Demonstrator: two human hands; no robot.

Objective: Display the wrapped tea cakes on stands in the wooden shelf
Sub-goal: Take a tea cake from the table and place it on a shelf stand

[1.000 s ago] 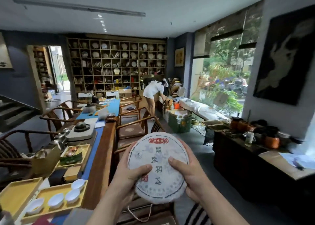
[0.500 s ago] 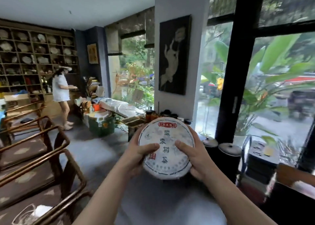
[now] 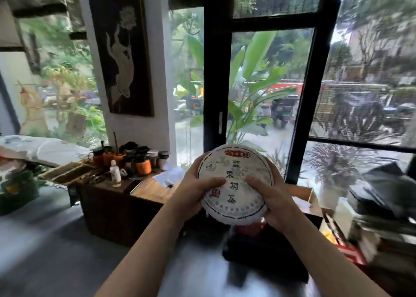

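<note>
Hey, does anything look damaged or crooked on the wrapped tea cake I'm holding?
Nothing stands out. The round white paper-wrapped tea cake looks intact, with no visible tears, and is tilted only slightly. The left hand and right hand grip its opposite edges, thumbs across the printed face.

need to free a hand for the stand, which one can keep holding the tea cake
Either, barely the right hand: its thumb and the left hand's mirror each other on the tea cake, but the right sits lower.

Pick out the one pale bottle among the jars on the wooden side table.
The small white bottle at the front of the cluster; the jars behind it are dark or orange-wrapped.
</note>
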